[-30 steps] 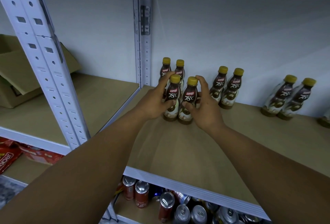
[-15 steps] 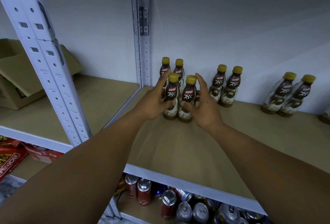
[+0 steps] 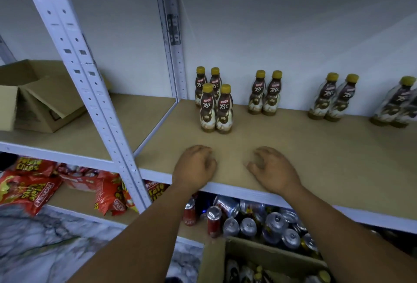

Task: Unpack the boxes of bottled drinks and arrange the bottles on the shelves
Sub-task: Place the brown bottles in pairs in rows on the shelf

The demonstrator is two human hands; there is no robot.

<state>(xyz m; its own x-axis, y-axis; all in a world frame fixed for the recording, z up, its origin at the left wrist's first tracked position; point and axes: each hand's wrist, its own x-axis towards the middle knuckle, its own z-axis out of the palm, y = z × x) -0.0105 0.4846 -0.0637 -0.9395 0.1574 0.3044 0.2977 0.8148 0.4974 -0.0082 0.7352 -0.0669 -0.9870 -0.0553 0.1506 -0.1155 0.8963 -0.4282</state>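
Note:
Brown coffee bottles with yellow caps stand on the tan shelf (image 3: 316, 147). A front pair (image 3: 216, 111) stands before a back pair (image 3: 207, 81) near the left post. More pairs stand along the wall: a middle pair (image 3: 265, 94), a right pair (image 3: 334, 98) and a blurred pair (image 3: 399, 104) at the edge. My left hand (image 3: 195, 166) and my right hand (image 3: 272, 168) hover over the shelf's front part, fingers loosely curled, holding nothing, well apart from the bottles. An open cardboard box (image 3: 255, 262) with more bottles sits below at the bottom.
A white perforated post (image 3: 90, 93) stands left of the shelf. An open cardboard box (image 3: 33, 99) lies on the left shelf. Red chip bags (image 3: 29, 188) fill the lower left shelf. Several drink cans (image 3: 248, 221) crowd the lower shelf under my hands.
Both hands have let go of the front pair of bottles and pulled back toward the shelf's front edge. The view has tilted down, showing the box below.

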